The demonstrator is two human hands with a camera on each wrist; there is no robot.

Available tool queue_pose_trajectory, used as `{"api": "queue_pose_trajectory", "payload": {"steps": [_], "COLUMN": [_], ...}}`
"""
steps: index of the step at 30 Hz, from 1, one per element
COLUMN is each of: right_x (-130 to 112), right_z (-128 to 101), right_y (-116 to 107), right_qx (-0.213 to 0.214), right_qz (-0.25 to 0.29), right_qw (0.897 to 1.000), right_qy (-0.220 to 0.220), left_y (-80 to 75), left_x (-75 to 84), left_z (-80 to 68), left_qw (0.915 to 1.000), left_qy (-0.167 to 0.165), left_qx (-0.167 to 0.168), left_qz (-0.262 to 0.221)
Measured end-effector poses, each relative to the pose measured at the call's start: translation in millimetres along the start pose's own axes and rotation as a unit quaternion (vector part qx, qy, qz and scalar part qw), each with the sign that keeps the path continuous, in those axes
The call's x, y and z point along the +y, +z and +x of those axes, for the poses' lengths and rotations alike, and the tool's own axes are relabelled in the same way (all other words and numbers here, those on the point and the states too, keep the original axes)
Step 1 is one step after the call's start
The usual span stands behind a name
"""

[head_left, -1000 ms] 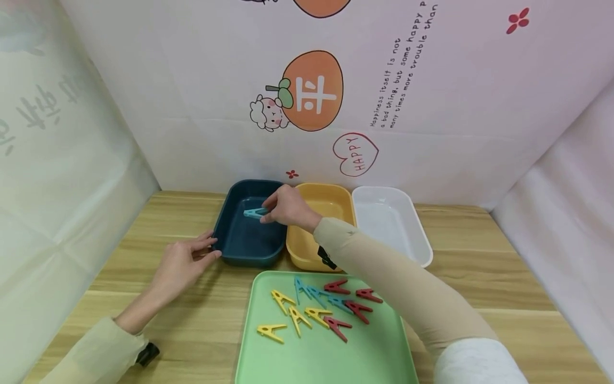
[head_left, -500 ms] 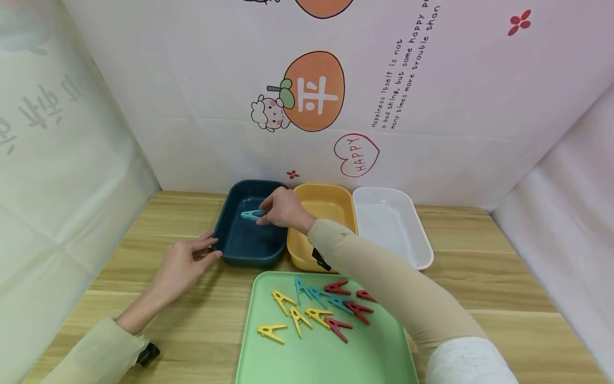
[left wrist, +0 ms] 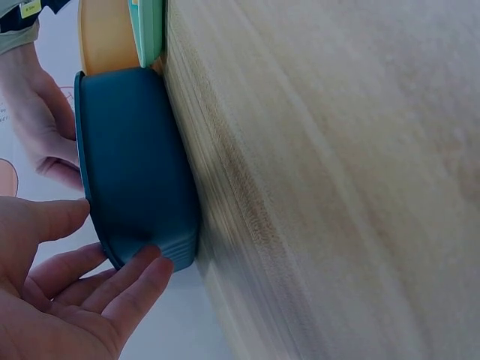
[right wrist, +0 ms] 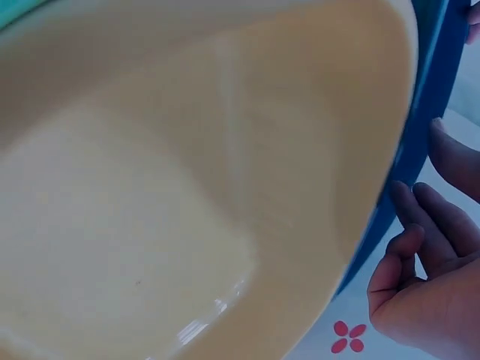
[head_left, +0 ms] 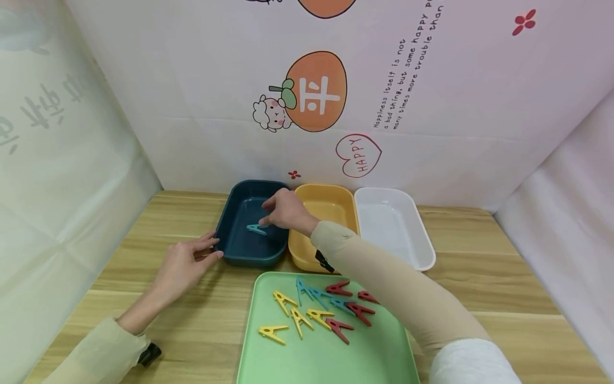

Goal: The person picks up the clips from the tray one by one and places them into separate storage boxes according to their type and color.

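TEXT | back cloth (head_left: 192, 144), sideways | just beyond and right of right hand (head_left: 287, 209): "HAPPY" in red heart (head_left: 358, 155) | farther up-right: "Happiness itself is not / a bad thing, but some happy […] / many times more trouble than" | above right hand: "平" on orange fruit print (head_left: 316, 96) | side cloth (head_left: 48, 197), beyond left hand (head_left: 184, 266): faint characters, illegible

A: Noticing any shine inside the yellow bin (head_left: 336, 204)?
B: Glinting like smooth, glossy plastic. Similarly sleek in the white bin (head_left: 390, 226).
A: And on the navy bin (head_left: 253, 261)?
B: Looks like smooth plastic too.
A: And across the green tray (head_left: 331, 365)?
B: Seems matt, plastic again, as with the clothespins (head_left: 265, 331).
A: Beneath and beside?
B: Grained like wood across the tabletop (head_left: 479, 277), creased like cloth along the left drape (head_left: 77, 213).
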State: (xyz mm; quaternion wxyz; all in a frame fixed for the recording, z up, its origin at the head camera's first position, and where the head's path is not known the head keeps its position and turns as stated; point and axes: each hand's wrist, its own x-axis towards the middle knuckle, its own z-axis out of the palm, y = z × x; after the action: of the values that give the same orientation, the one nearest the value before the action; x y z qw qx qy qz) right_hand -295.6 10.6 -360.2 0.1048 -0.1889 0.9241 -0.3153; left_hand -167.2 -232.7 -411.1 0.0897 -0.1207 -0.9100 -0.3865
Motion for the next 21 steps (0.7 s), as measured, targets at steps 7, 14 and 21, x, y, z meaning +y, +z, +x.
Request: {"api": "queue_pose_trajectory", "payload": {"steps": [7, 14, 21], "right_x": [2.0, 5.0, 17.4], "right_z": [-30.4, -77.9, -125.9], "right_y": [-16.7, -34.9, -41.2], "right_qx": [-0.003, 0.010, 0.031], "right_qz": [0.006, 0.015, 0.029], "right_qw": [0.999, 0.997, 0.992], "right_qy": [-0.043, -0.079, -0.121], "left_y": [1.7, 3.1, 2.3], "left_x": [2.6, 2.3, 2.1], "left_z": [-1.5, -3.7, -3.8], "left_qw": [0.9999, 0.9999, 1.0000], "left_qy": [0.011, 0.007, 0.004], "left_qx": [0.004, 0.003, 0.001], "left_qz": [-0.008, -0.011, -0.005]}}
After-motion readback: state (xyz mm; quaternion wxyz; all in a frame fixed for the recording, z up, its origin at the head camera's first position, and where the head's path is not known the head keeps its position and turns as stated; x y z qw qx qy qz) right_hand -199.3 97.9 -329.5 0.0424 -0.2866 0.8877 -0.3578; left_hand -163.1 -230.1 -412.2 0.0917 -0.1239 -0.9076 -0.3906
